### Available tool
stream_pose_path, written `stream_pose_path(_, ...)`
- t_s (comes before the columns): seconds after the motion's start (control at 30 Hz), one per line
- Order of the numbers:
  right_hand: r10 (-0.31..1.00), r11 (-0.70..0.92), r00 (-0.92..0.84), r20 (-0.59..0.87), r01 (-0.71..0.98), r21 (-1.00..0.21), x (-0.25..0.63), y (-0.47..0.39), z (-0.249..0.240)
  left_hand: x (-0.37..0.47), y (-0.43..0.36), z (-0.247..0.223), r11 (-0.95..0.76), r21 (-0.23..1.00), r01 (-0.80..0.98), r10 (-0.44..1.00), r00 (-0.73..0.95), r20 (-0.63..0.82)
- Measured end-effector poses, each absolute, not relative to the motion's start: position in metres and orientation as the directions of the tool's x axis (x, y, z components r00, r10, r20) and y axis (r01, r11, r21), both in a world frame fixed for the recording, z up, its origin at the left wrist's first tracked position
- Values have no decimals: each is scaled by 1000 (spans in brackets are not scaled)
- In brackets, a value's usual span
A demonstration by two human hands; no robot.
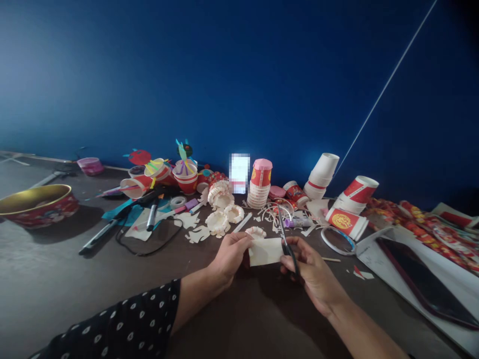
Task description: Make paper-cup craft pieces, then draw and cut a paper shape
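Observation:
My left hand pinches the left end of a cream piece of paper above the dark table. At the paper's right edge, my right hand has its fingers through the black handles of a pair of scissors. The scissor blades point up and away from me, next to the paper's upper right corner. Just beyond the paper lies a small cream crinkled ring, with more cut cup pieces to its left.
Behind stand stacked paper cups and a bright blurred screen. At left are a gold-rimmed tin, a marker and a black cord. At right, a dark phone lies on a white box lid, near a tape roll.

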State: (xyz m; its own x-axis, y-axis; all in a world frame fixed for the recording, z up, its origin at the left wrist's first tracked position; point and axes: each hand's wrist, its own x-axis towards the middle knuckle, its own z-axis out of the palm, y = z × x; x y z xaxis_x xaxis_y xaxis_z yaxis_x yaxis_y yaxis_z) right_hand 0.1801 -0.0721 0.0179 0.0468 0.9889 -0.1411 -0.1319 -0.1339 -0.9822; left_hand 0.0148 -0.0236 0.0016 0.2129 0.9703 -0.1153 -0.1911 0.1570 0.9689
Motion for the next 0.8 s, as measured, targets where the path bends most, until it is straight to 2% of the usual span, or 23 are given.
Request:
stream_pose_path(0.3, 961, -71, 251, -115, -176, -982, 183, -68, 6, 13, -31, 5, 83, 976, -203, 946, 323, -13)
stream_pose_path(0.43, 964, -54, 245, -106, -209, -976, 177, -69, 5, 23, -39, 11, 67, 961, -270, 933, 357, 35)
stream_pose_path(0.53, 972, -30, 218, -88, -254, -967, 169, -72, 5, 35, -45, 12, 124, 926, -356, 959, 281, -21)
stream_pose_path(0.63, 978, -9, 198, -66, -276, -961, 165, -75, 5, 46, -47, 10, 195, 911, -364, 970, 209, -125)
stream_pose_path(0.8, 992, 66, 115, 45, -185, -981, 164, -75, 4, 54, -44, 8, 269, 824, -498, 963, 142, -228)
